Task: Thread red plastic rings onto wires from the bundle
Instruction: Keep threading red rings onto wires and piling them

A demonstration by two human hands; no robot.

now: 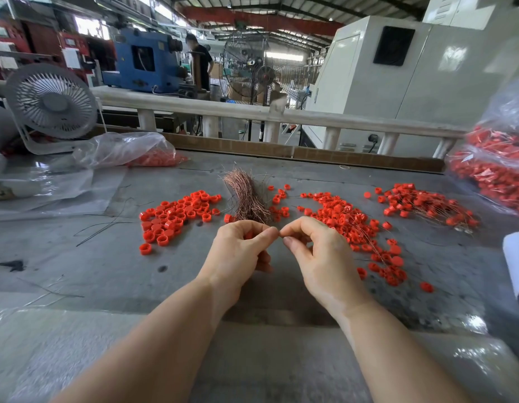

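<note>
A bundle of thin copper wires (248,196) lies on the grey table just beyond my hands. Left of it is a heap of loose red plastic rings (173,216). To the right lie red rings with wires through them (357,225), and a second such heap (421,205) farther right. My left hand (240,251) is curled around a red ring that shows between its fingers. My right hand (319,251) pinches a thin wire at its fingertips, which meet those of the left hand in front of the bundle.
A small white fan (51,107) and a clear bag of red rings (130,152) sit at the back left. A large bag of wired rings (496,164) stands at the right edge. Stray dark wires (107,225) lie to the left. A white railing (252,112) borders the table's back.
</note>
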